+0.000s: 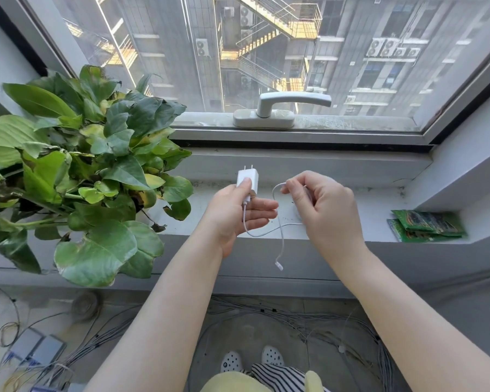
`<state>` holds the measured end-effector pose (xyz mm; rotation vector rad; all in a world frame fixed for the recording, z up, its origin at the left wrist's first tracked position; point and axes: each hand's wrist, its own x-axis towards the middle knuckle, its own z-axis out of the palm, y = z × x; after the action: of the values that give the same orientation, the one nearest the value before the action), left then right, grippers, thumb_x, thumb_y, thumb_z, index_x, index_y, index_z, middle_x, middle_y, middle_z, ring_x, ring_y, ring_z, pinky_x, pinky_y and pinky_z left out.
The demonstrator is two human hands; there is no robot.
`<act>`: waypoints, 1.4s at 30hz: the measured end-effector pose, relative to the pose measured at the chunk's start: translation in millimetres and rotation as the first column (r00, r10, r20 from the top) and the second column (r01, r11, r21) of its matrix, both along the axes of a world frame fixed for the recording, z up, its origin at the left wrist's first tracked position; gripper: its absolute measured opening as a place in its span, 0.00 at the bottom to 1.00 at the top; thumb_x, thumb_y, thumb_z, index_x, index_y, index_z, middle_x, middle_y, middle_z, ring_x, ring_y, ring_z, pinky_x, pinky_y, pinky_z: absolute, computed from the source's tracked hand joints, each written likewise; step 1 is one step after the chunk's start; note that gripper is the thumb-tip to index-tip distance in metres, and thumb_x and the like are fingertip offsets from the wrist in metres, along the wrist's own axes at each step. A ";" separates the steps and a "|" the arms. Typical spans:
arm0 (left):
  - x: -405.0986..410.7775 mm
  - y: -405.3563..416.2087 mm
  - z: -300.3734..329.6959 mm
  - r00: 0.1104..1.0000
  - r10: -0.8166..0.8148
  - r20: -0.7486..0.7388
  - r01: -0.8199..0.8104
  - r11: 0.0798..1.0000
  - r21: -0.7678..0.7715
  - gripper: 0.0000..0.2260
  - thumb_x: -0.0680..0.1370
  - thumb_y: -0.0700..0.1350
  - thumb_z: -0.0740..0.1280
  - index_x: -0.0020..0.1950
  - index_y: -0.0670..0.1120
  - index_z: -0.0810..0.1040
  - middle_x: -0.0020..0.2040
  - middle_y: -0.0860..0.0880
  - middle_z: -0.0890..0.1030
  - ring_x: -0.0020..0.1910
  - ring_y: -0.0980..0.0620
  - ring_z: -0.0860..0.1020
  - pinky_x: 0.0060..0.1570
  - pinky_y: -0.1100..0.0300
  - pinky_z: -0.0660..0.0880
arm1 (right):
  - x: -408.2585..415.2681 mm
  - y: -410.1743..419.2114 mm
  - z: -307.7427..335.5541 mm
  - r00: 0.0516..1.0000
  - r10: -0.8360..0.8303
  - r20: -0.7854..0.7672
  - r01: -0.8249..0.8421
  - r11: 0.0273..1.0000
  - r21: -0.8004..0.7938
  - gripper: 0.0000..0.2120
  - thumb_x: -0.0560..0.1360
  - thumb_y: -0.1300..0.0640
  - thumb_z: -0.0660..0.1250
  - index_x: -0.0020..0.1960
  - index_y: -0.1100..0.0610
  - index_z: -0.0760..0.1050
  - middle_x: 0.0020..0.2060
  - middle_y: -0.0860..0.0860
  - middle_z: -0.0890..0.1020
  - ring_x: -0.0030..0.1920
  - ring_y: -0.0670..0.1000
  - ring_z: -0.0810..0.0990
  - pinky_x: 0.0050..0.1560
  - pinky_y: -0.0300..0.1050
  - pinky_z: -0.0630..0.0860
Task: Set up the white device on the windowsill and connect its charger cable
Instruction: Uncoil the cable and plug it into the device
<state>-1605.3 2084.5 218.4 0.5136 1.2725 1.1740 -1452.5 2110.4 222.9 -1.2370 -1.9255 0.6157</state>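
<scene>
My left hand (239, 215) holds a white charger plug (248, 181) above the windowsill (374, 205), thumb on its face, prongs pointing up toward the window. A thin white cable (269, 232) leaves the plug's lower end and loops under my palm. My right hand (321, 206) pinches the cable higher up, between thumb and forefinger. The cable's free connector (279, 265) dangles below the sill's front edge. A white device other than the plug is nowhere in sight.
A leafy green potted plant (77, 168) fills the sill's left side. Green packets (427, 224) lie stacked at the sill's right end. A white window handle (283, 108) sits on the frame behind. Loose grey wires (309, 321) cover the floor below.
</scene>
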 end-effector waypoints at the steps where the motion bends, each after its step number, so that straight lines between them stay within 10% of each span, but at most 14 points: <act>1: 0.0 0.3 1.6 1.000 -0.007 -0.016 0.007 1.000 -0.002 0.11 0.82 0.49 0.56 0.46 0.44 0.68 0.33 0.47 0.84 0.30 0.52 0.83 0.32 0.62 0.79 | -3.4 -4.4 -1.9 0.996 0.002 0.090 -0.008 0.998 0.060 0.12 0.78 0.51 0.61 0.41 0.53 0.79 0.20 0.45 0.66 0.25 0.49 0.67 0.29 0.45 0.68; 5: 0.5 2.1 3.6 0.999 0.021 0.042 -0.021 1.000 -0.007 0.10 0.82 0.47 0.59 0.44 0.43 0.69 0.37 0.45 0.82 0.30 0.50 0.79 0.31 0.58 0.77 | -11.0 -22.8 -12.9 0.937 0.174 0.304 -0.227 0.963 0.146 0.14 0.75 0.45 0.60 0.45 0.52 0.80 0.26 0.44 0.78 0.25 0.46 0.72 0.28 0.42 0.71; 8: -0.1 2.2 4.0 0.998 0.013 0.066 -0.014 1.000 0.014 0.09 0.82 0.46 0.60 0.42 0.45 0.68 0.29 0.51 0.72 0.23 0.56 0.74 0.24 0.64 0.72 | -7.4 -29.2 -12.9 0.944 0.308 -0.120 -0.320 0.942 -0.097 0.11 0.76 0.47 0.62 0.45 0.51 0.80 0.32 0.42 0.78 0.26 0.43 0.68 0.31 0.36 0.65; 10: -1.9 1.6 5.4 0.998 -0.021 0.061 0.018 0.999 0.047 0.10 0.81 0.46 0.60 0.41 0.47 0.67 0.27 0.54 0.68 0.21 0.59 0.68 0.22 0.69 0.65 | -4.2 -16.6 -17.9 0.916 0.036 -0.400 -0.139 0.963 -0.232 0.05 0.78 0.55 0.64 0.44 0.51 0.78 0.34 0.46 0.79 0.26 0.42 0.70 0.31 0.35 0.67; 14: -3.4 -1.8 8.3 0.984 -0.110 0.140 0.094 0.989 0.117 0.11 0.82 0.47 0.59 0.40 0.48 0.66 0.27 0.54 0.67 0.21 0.59 0.63 0.23 0.69 0.60 | -10.3 16.8 -35.9 0.990 0.137 -0.039 -0.139 0.876 -0.462 0.12 0.74 0.56 0.69 0.57 0.49 0.79 0.44 0.43 0.81 0.30 0.41 0.71 0.36 0.33 0.70; 24: -8.1 -6.2 4.8 0.986 -0.098 0.132 0.083 0.990 0.115 0.10 0.82 0.46 0.58 0.42 0.47 0.65 0.28 0.53 0.67 0.21 0.59 0.64 0.23 0.69 0.61 | -11.7 11.4 -13.6 0.912 0.392 -0.120 -0.393 0.753 -0.527 0.10 0.74 0.67 0.63 0.46 0.61 0.83 0.28 0.44 0.77 0.27 0.40 0.69 0.31 0.30 0.64; 28: -7.4 -4.9 2.5 0.997 -0.037 -0.065 0.040 0.998 0.048 0.07 0.82 0.47 0.58 0.47 0.46 0.68 0.30 0.51 0.73 0.21 0.58 0.68 0.22 0.68 0.62 | -12.0 12.3 -11.1 0.941 0.195 -0.278 -0.306 0.841 -0.446 0.08 0.76 0.66 0.64 0.42 0.60 0.81 0.35 0.50 0.85 0.35 0.45 0.78 0.35 0.37 0.72; 31: -10.9 -3.7 -5.5 0.969 0.020 -0.246 -0.020 1.000 0.003 0.06 0.82 0.48 0.56 0.51 0.47 0.69 0.32 0.50 0.74 0.21 0.58 0.64 0.21 0.68 0.60 | -5.2 10.1 1.6 0.732 -0.123 -0.670 -0.298 0.826 -0.478 0.11 0.79 0.67 0.58 0.42 0.58 0.75 0.32 0.53 0.85 0.29 0.45 0.77 0.27 0.34 0.68; 36: -16.8 -6.8 -16.8 0.851 0.030 -0.525 -0.037 0.999 -0.004 0.07 0.82 0.50 0.56 0.55 0.48 0.69 0.33 0.52 0.76 0.25 0.56 0.64 0.30 0.60 0.61 | 19.5 13.5 29.2 0.587 -0.183 -0.788 0.013 0.976 -0.217 0.12 0.79 0.67 0.56 0.42 0.55 0.72 0.24 0.46 0.77 0.25 0.45 0.68 0.25 0.36 0.63; 42: -19.1 -9.3 -20.3 0.646 0.055 -0.761 -0.031 0.998 0.046 0.07 0.82 0.51 0.56 0.54 0.48 0.68 0.34 0.53 0.78 0.33 0.55 0.70 0.33 0.57 0.64 | 48.3 15.2 55.5 0.978 -0.134 -0.161 0.188 0.900 0.393 0.08 0.81 0.59 0.60 0.49 0.60 0.77 0.30 0.56 0.76 0.29 0.59 0.73 0.31 0.53 0.70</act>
<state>-1624.4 2075.2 198.1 1.0874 2.0033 1.0332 -1404.1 2125.6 278.4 -1.0452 -1.7091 0.1860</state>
